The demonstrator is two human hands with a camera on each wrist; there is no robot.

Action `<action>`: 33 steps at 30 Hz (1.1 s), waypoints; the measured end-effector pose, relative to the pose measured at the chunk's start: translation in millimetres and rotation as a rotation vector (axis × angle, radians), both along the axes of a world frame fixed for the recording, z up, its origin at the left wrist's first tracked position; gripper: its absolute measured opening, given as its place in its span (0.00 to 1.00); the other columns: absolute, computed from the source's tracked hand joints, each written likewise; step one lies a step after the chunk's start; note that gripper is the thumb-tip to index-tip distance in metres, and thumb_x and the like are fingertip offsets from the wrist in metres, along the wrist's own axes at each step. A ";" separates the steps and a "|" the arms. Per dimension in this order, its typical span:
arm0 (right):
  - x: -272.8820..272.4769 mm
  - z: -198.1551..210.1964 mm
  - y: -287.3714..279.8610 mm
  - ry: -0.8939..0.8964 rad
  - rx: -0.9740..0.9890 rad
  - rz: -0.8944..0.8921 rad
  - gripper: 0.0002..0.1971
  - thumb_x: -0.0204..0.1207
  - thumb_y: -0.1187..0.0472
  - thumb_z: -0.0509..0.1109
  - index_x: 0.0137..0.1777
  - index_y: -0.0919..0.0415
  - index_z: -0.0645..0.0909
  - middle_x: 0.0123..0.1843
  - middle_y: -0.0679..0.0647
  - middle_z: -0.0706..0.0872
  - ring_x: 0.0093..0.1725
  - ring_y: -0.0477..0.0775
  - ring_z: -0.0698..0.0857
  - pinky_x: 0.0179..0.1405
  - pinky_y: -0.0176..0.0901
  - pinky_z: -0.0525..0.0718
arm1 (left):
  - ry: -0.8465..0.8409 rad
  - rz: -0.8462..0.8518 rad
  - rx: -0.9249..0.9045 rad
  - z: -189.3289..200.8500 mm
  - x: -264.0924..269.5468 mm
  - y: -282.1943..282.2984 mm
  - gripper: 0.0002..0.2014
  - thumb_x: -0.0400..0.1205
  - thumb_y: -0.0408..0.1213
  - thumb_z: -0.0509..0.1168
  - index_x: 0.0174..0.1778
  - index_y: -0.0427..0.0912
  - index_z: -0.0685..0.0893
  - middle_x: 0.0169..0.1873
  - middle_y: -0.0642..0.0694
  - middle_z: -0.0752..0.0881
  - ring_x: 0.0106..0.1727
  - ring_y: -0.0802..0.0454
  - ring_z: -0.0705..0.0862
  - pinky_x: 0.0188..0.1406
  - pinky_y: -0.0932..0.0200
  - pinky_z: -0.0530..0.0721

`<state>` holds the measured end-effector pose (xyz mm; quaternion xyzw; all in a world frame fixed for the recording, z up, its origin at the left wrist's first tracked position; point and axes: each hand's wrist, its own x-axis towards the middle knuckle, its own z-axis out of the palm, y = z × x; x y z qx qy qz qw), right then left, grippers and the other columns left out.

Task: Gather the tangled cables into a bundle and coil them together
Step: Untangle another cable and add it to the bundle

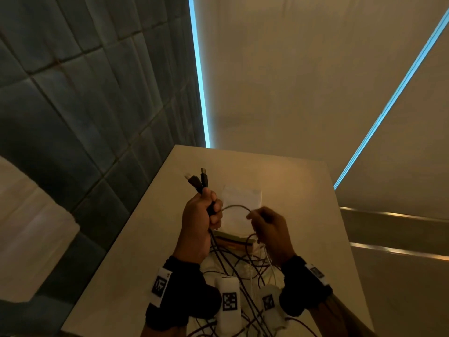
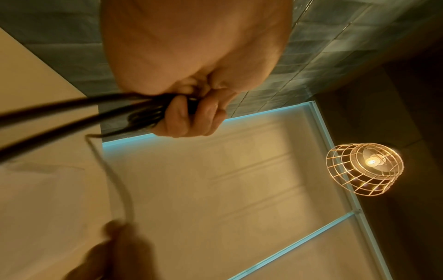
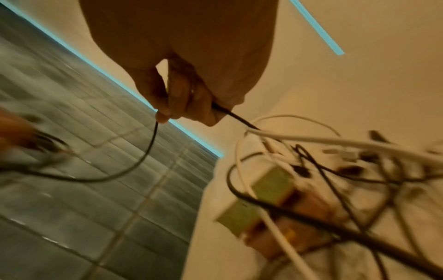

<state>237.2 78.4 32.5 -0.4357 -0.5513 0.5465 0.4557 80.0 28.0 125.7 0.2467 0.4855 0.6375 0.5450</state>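
Note:
My left hand (image 1: 204, 210) is raised above the table and grips a bunch of dark cables (image 2: 143, 109); two USB plugs (image 1: 198, 180) stick up out of the fist. My right hand (image 1: 267, 227) pinches one thin dark cable (image 1: 237, 207) that arcs over to the left fist. That same strand (image 3: 148, 149) loops down from my right fingers (image 3: 175, 98) in the right wrist view. Below both hands a tangle of dark and white cables (image 1: 243, 271) lies on the table and trails up into the fist.
The cream table (image 1: 145, 239) stands against a grey tiled wall (image 1: 73, 93). A flat box (image 1: 233, 242) and a white sheet (image 1: 240, 198) lie under the cables. Two white adapters (image 1: 228, 300) rest near my wrists. A wire-cage lamp (image 2: 364, 168) hangs overhead.

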 end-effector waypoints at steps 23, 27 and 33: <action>12.1 -47.9 -13.4 -0.062 -0.091 0.223 0.16 0.81 0.57 0.69 0.30 0.58 0.81 0.29 0.58 0.75 0.32 0.53 0.74 0.33 0.55 0.77 | -0.202 -0.119 0.264 6.1 5.9 0.2 0.17 0.89 0.43 0.50 0.35 0.42 0.72 0.25 0.51 0.68 0.21 0.58 0.62 0.23 0.63 0.63; 17.3 -62.7 -17.7 -0.081 -0.104 0.200 0.23 0.83 0.65 0.65 0.25 0.50 0.81 0.25 0.51 0.71 0.27 0.48 0.69 0.30 0.39 0.68 | -0.204 -0.102 0.271 3.7 3.6 1.4 0.18 0.89 0.42 0.49 0.34 0.42 0.71 0.23 0.53 0.65 0.20 0.59 0.60 0.22 0.63 0.61; 21.2 -80.2 -18.0 -0.095 -0.208 0.227 0.20 0.84 0.66 0.63 0.32 0.53 0.85 0.22 0.45 0.77 0.24 0.45 0.70 0.26 0.35 0.67 | -0.210 -0.089 0.250 9.4 -0.2 0.4 0.18 0.89 0.42 0.48 0.34 0.43 0.71 0.21 0.54 0.64 0.19 0.60 0.59 0.19 0.64 0.59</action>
